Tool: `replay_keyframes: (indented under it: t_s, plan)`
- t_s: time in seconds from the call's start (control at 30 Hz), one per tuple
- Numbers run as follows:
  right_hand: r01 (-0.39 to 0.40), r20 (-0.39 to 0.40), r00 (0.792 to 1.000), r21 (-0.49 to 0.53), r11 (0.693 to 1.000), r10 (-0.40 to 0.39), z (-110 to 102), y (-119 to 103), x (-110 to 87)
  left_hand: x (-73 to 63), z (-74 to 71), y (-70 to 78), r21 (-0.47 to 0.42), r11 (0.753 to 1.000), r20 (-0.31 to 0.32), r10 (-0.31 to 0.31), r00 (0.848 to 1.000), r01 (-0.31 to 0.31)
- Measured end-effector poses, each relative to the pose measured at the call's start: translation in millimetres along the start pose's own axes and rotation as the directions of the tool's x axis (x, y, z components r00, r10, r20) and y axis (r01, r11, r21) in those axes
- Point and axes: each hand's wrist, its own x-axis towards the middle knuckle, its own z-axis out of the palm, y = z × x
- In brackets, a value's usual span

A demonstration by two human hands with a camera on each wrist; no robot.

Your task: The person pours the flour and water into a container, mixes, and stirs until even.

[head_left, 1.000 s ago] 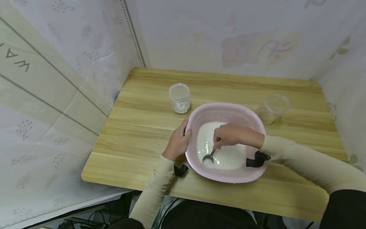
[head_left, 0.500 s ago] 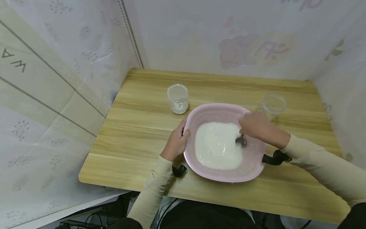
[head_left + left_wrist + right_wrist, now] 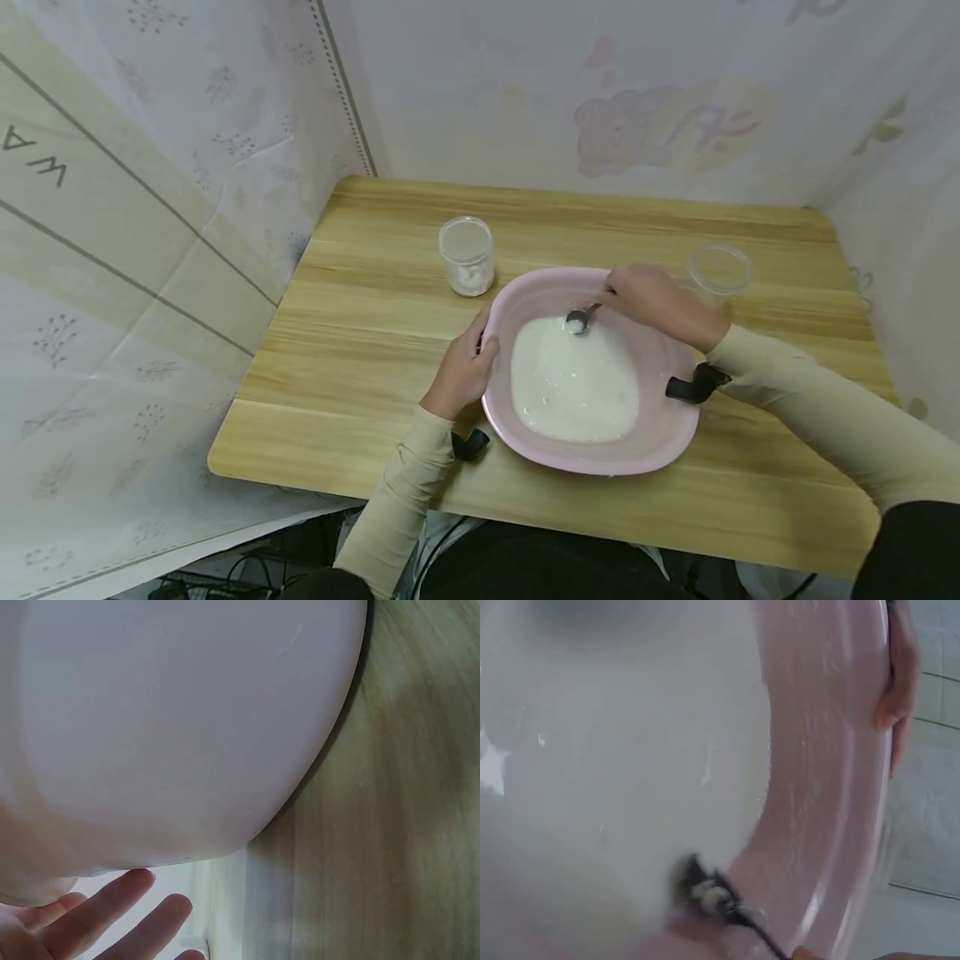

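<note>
Wooden table (image 3: 360, 333): basin (image 3: 592, 458) in grip of left hand (image 3: 461, 371), spoon (image 3: 580, 320) apparently in right hand (image 3: 651, 300)

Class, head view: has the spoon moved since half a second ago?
Yes: the spoon went leftward, from the right side of the pink basin to its far side.

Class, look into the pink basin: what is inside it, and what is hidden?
The pink basin holds white liquid; the right hand holds a spoon at the liquid's far edge. The floor beneath is covered.
</note>
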Motion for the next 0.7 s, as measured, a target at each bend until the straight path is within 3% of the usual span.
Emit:
replay_keyframes:
  t_s: [0.2, 0.3, 0.43, 0.53, 0.7]
  plan:
    - [0.113, 0.031, 0.992, 0.141, 0.983, -0.119, 20, -19, 17.4, 1.2, -0.4, 0.4, 0.01, 1.0, -0.006, 0.015, 1.0, -0.015]
    - [0.211, 0.053, 0.973, 0.185, 0.96, -0.224, 22, -35, 19.0, 2.0, 0.0, 1.3, 0.004, 1.0, -0.006, 0.026, 1.0, -0.026]
    - [0.235, 0.168, 0.947, 0.221, 0.946, -0.275, 21, -51, 15.7, 1.3, 0.8, 0.8, -0.005, 1.0, -0.014, 0.022, 1.0, -0.022]
    - [0.205, 0.315, 0.91, 0.221, 0.953, -0.269, 23, -54, 10.4, 0.5, 1.2, -0.1, -0.004, 1.0, -0.02, 0.021, 1.0, -0.021]
    - [0.169, 0.524, 0.813, 0.207, 0.964, -0.255, 27, -52, -3.4, -0.5, 1.5, 0.3, -0.008, 1.0, -0.014, 0.011, 1.0, -0.011]
